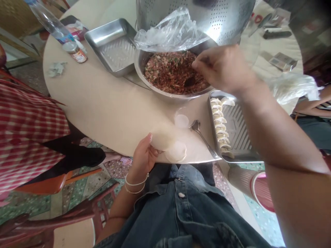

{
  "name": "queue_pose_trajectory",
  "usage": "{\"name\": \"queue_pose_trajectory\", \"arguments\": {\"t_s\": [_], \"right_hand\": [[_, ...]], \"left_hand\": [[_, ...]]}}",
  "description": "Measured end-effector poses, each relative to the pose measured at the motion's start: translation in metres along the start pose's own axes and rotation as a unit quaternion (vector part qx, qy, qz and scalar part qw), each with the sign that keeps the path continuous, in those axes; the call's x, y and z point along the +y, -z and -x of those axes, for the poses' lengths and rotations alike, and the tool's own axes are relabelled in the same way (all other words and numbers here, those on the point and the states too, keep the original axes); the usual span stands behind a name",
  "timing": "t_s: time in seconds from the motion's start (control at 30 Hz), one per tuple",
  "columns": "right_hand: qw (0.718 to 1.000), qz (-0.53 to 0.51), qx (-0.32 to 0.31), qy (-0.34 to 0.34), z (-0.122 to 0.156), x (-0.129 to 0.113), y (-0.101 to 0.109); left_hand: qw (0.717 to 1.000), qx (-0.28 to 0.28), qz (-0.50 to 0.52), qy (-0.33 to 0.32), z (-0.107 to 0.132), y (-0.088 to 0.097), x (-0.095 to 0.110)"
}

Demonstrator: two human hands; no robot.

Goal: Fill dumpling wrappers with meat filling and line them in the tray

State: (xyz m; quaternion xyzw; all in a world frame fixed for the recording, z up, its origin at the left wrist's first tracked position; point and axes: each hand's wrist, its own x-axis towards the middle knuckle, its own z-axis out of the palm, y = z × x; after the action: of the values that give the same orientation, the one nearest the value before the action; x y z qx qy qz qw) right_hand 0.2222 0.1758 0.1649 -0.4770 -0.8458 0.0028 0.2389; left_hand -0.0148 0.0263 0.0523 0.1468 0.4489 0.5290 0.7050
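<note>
My left hand (144, 155) grips a round white dumpling wrapper (162, 139) between thumb and fingers, near the table edge. Just beside it, a stack of dumpling wrappers (177, 153) lies on the table. Over a metal bowl (148, 82) of minced meat filling (165, 74), my right hand (224, 67) has its fingers pinched together. Below those fingertips, the dark bowl of a spoon (190, 81) sits in the filling; its handle is mostly hidden by the hand. Folded dumplings (221, 129) form a row along the left side of a metal tray (236, 120), under my right forearm.
Another spoon (204, 137) lies beside a small clear dish (182, 120). A second metal tray (113, 48) stands left of the bowl, with a jar (74, 51) and bottle (51, 24) further left. Behind are a plastic bag (173, 32) and colander (227, 17). A person's checked garment (28, 131) shows left.
</note>
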Motion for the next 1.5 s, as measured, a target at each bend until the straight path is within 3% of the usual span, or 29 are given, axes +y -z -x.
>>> {"name": "queue_pose_trajectory", "arguments": {"t_s": [0.1,0.27,0.4,0.77,0.9,1.1,1.27,1.5], "right_hand": [[0.995,-0.047,0.043,-0.078,-0.006,-0.003,0.003],[0.991,-0.111,-0.016,-0.074,-0.008,-0.01,-0.012],[0.98,-0.165,-0.006,-0.108,-0.004,-0.005,-0.017],[0.896,-0.41,0.067,-0.157,0.012,0.014,-0.019],[0.873,-0.444,0.093,-0.18,0.017,0.015,-0.021],[0.84,-0.454,0.203,-0.217,0.02,0.021,-0.022],[0.848,-0.424,0.254,-0.192,0.026,0.03,-0.02],[0.852,-0.414,0.247,-0.206,0.037,0.027,-0.017]], "left_hand": [[1.0,-0.012,0.02,0.001,-0.001,-0.003,0.001],[0.999,-0.029,0.016,-0.005,0.001,-0.01,0.002],[0.999,-0.032,0.032,-0.026,0.002,-0.012,0.005],[0.999,-0.024,-0.028,-0.037,0.0,-0.013,0.004],[0.999,-0.027,-0.018,-0.036,0.002,-0.018,0.006],[0.998,-0.031,-0.028,-0.05,0.002,-0.024,0.006],[0.997,-0.053,-0.036,-0.053,0.002,-0.031,0.009],[0.997,-0.065,-0.038,-0.036,0.002,-0.037,0.008]]}}
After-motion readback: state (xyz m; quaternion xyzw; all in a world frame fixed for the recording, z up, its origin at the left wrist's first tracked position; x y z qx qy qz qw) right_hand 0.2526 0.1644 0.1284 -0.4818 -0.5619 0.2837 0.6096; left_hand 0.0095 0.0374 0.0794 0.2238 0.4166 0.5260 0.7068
